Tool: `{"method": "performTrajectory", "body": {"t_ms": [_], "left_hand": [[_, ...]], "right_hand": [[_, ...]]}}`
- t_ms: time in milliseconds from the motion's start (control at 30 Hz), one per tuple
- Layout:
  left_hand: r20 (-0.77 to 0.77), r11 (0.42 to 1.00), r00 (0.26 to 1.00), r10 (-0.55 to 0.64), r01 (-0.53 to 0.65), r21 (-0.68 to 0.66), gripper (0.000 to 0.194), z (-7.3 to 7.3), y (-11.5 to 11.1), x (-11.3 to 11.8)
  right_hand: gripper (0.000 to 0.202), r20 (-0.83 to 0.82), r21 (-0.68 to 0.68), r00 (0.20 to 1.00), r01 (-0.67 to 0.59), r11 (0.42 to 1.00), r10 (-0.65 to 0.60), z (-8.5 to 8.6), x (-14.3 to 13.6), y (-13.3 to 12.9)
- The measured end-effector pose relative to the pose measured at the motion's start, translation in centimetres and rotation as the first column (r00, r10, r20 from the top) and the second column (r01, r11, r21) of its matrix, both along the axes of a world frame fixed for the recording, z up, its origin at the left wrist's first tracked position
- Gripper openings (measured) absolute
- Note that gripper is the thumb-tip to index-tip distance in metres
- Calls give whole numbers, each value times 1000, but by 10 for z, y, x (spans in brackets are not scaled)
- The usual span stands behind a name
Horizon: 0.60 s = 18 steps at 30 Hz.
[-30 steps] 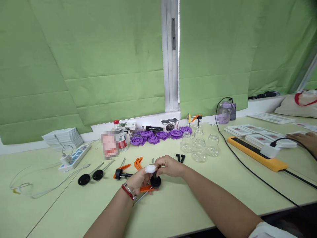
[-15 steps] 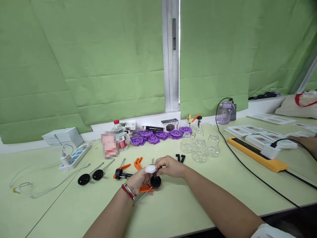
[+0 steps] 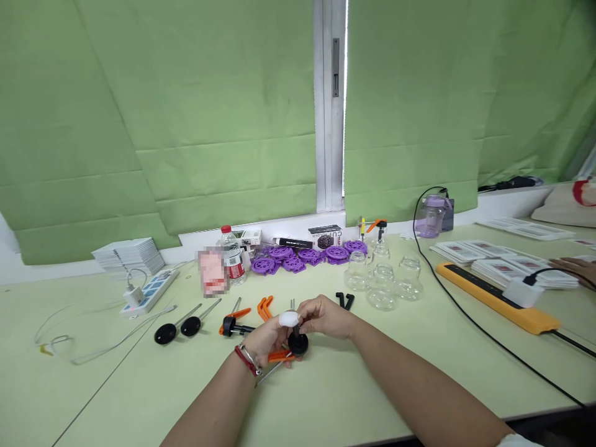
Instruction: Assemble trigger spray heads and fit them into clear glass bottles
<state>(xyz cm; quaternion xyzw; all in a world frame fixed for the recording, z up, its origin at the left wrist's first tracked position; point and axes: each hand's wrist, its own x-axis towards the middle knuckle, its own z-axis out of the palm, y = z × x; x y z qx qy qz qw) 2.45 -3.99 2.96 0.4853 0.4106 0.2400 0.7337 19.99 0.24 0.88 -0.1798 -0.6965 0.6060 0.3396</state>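
Observation:
My left hand (image 3: 266,340) is closed around a black part with a round base (image 3: 298,344), its thumb wrapped in white. An orange piece (image 3: 281,356) and a thin metal rod (image 3: 270,374) show under that hand. The fingers of my right hand (image 3: 321,315) pinch the top of the same black part. Left of my hands lies another black part (image 3: 236,326) by an orange lever. Orange pieces (image 3: 265,307) are behind my hands, and black hooked pieces (image 3: 345,301) lie behind my right wrist.
Two black discs with metal rods (image 3: 165,333) lie left. Clear jars (image 3: 382,288) stand right of centre, purple pieces (image 3: 294,263) and a red-capped bottle (image 3: 234,264) at the back. An orange power strip (image 3: 498,298) and another person's hand (image 3: 576,269) are right.
The whole view has shifted slightly, with the scene moving rightward in it. Both hands keep nearly the same hold on the black part.

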Motion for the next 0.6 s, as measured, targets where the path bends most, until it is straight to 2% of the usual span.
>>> {"method": "performTrajectory", "body": {"t_ms": [233, 600], "left_hand": [[7, 1000, 1000, 10, -10, 9, 44, -1, 1, -1], [-9, 1000, 1000, 9, -9, -16, 45, -6, 5, -3]], "right_hand": [[17, -22, 15, 1000, -8, 1000, 8, -1, 2, 1], [22, 18, -78, 1000, 1, 997, 1, 0, -2, -2]]}}
